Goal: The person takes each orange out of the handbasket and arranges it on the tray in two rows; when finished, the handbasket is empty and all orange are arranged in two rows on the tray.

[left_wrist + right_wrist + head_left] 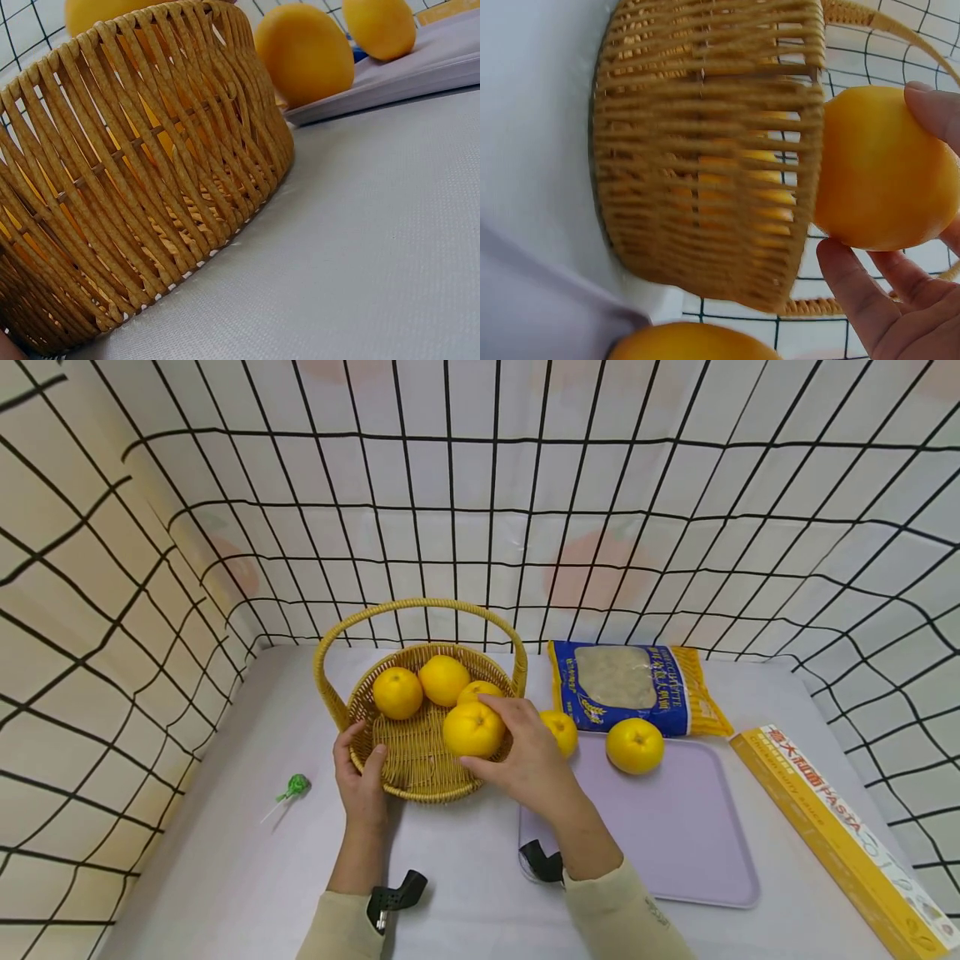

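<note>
My left hand (363, 785) grips the near left rim of a wicker basket (423, 795) with a tall arched handle. Thumb and fingers of my right hand (531, 762) hold a round yellow-orange fruit (474, 729) over the right side of the basket. In the right wrist view, that held fruit (889, 169) is at the basket's rim. Three similar fruits lie inside, among them a left fruit (397, 692) and a back fruit (444, 680); the third (480, 691) is partly covered by the held one.
A lilac tray (675, 827) stands at right, with one fruit (634, 746) on it and another (559, 732) at its left corner, partly hidden. Behind is a blue pasta bag (622, 687). A pasta box (840, 835) lies far right, a green lollipop (297, 786) left. Black mesh (491, 510) surrounds the table.
</note>
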A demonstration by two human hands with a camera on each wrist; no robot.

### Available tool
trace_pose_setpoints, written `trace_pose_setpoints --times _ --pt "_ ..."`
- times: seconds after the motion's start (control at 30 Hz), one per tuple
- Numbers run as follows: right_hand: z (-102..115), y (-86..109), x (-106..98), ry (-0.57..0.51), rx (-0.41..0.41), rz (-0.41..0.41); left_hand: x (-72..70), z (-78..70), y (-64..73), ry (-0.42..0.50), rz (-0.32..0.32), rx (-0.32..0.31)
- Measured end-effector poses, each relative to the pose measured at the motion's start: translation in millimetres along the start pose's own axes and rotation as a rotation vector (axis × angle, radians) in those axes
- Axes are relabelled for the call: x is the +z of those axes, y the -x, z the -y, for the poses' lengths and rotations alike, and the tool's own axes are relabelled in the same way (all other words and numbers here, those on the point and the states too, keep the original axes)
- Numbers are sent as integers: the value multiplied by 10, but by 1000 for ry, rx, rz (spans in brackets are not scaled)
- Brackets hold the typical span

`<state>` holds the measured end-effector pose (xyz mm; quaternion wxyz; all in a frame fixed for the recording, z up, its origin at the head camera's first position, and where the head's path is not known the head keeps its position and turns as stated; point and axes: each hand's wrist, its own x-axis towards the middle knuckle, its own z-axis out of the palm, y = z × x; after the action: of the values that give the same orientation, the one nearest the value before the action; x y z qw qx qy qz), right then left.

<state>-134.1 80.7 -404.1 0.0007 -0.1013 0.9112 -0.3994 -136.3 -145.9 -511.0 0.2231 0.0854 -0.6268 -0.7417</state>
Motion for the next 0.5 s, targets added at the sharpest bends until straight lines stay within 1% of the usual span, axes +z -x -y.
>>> trace_pose_setpoints --times 0.17,0.3,0.4,0.5 --pt "-47 64 -108 -10 -9 -13 4 -12 -3 -15 1 -7" --pt "-98 126 -200 -39 -44 -27 1 -16 0 -20 2 -15" --pt "-144 169 -275 -28 -68 -53 -2 -14 2 -17 3 -20" --pt "-194 211 -352 -1 -65 -79 -2 -12 3 -17 7 -20"
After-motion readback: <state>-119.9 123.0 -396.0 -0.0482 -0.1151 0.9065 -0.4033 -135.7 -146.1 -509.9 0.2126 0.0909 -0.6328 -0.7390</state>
